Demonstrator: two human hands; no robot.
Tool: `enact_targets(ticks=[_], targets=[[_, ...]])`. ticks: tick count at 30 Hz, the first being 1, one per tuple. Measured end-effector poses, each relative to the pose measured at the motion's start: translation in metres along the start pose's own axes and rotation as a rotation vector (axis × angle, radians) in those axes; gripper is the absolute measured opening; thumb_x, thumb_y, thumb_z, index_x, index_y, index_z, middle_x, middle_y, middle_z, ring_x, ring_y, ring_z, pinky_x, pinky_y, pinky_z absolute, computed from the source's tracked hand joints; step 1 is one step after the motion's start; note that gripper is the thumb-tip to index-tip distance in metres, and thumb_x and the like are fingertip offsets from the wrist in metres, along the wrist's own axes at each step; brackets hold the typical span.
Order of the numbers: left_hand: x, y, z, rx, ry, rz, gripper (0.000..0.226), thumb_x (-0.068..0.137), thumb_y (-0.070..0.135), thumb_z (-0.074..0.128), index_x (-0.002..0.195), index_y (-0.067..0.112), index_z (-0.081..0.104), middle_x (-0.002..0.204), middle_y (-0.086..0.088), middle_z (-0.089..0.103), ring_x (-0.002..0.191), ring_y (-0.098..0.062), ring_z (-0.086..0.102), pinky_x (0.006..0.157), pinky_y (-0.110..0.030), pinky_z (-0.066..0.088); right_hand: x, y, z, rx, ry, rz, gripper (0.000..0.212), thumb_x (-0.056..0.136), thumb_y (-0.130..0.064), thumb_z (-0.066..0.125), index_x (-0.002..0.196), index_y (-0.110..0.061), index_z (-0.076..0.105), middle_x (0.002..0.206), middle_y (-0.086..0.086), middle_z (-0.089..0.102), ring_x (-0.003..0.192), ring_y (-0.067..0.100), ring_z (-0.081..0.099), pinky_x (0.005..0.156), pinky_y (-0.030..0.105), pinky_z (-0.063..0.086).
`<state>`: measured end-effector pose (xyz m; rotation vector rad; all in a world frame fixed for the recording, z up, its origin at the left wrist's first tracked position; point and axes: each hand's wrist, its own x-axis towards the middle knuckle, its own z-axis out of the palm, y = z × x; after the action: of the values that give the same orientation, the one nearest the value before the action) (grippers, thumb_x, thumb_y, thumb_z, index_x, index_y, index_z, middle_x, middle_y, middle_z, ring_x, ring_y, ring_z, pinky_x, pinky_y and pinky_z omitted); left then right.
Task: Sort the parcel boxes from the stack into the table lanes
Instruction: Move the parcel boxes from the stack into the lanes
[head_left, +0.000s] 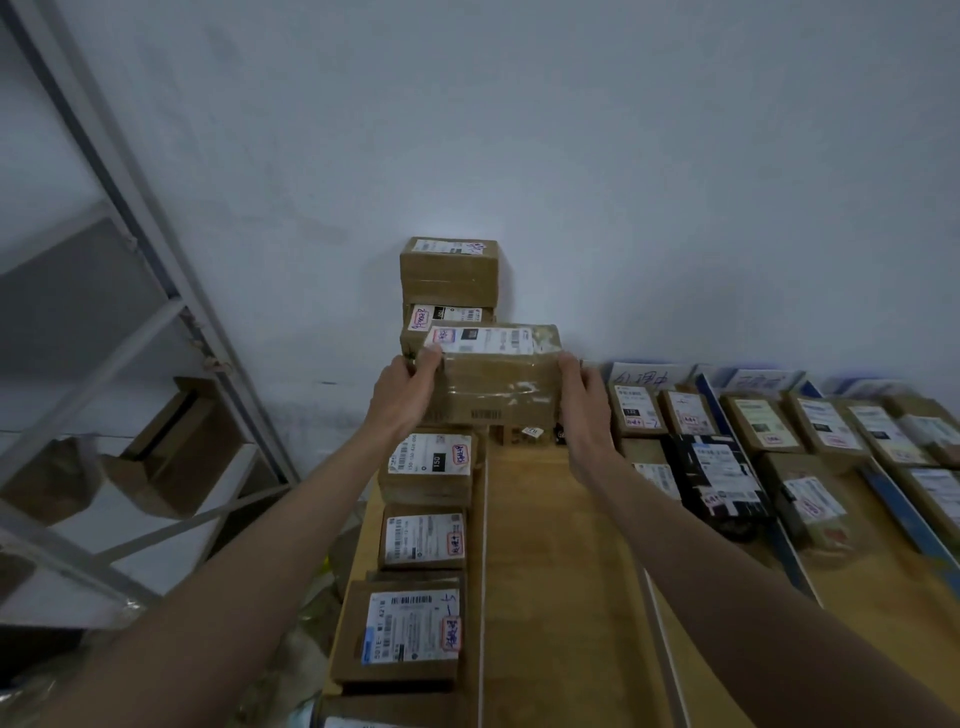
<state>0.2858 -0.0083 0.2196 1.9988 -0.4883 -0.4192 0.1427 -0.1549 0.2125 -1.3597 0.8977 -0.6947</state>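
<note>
- The left hand (404, 391) and the right hand (583, 400) hold one brown parcel box (496, 382) between them — each grip clasps one end, left thumb on the top edge by the label, right fingers wrapped round the right end.
- The held box is taped with clear film and carries a white shipping label on top; it sits level, in front of the lower part of the stack (449, 283).
- The stack stands against the white wall (519, 130) at the far end of the bench (550, 571); its top box is plain brown with a label, and the one under it shows a label with pink handwriting.
- Along the left lane lie three labelled boxes in a row, the nearest (402, 631) largest in view, each with a red-marked patch on its label.
- The middle lane is bare wood between two pale strips.
- On the right, lanes edged by blue dividers (906, 519) hold many small parcels — one black pouch (719, 480) among them — with paper signs at the wall end.
- A grey metal rack (156, 291) at left holds flattened cardboard.
</note>
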Motion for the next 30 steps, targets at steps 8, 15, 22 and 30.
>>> enact_targets(ticks=[8, 15, 22, 30], targets=[[-0.038, -0.021, 0.017, -0.182, -0.137, -0.003, 0.027, 0.098, 0.045, 0.05, 0.121, 0.032, 0.051, 0.116, 0.01, 0.056, 0.117, -0.017, 0.053, 0.106, -0.044, 0.043, -0.017, 0.021, -0.041, -0.06, -0.102, 0.154, 0.052, 0.092, -0.057, 0.052, 0.131, -0.023, 0.056, 0.111, -0.004, 0.068, 0.1, 0.014, 0.066, 0.095, 0.046, 0.055], [-0.043, -0.017, 0.022, -0.086, -0.252, 0.04, 0.023, 0.096, 0.05, 0.053, 0.108, 0.031, 0.058, 0.114, 0.012, 0.056, 0.115, -0.015, 0.052, 0.103, -0.04, 0.043, -0.023, 0.021, -0.083, -0.235, -0.227, 0.254, 0.06, 0.09, -0.058, 0.059, 0.136, -0.02, 0.051, 0.117, 0.008, 0.069, 0.089, 0.028, 0.073, 0.063, 0.038, 0.062], [-0.045, -0.009, 0.044, -0.04, -0.232, 0.121, 0.03, 0.101, 0.047, 0.043, 0.123, 0.03, 0.056, 0.137, 0.002, 0.052, 0.116, -0.011, 0.049, 0.095, -0.026, 0.04, -0.042, 0.014, -0.126, -0.446, -0.658, 0.355, 0.044, 0.092, -0.053, 0.059, 0.113, -0.015, 0.066, 0.108, 0.008, 0.074, 0.098, 0.023, 0.072, 0.082, 0.028, 0.059], [-0.059, -0.01, 0.091, 0.194, -0.351, 0.144, 0.052, 0.103, 0.055, 0.025, 0.113, 0.022, 0.064, 0.111, -0.005, 0.067, 0.106, -0.025, 0.063, 0.095, -0.04, 0.049, -0.065, 0.028, -0.159, -0.409, -0.446, 0.404, 0.049, 0.099, -0.04, 0.056, 0.121, 0.003, 0.062, 0.118, 0.02, 0.068, 0.109, 0.03, 0.067, 0.097, 0.042, 0.055]])
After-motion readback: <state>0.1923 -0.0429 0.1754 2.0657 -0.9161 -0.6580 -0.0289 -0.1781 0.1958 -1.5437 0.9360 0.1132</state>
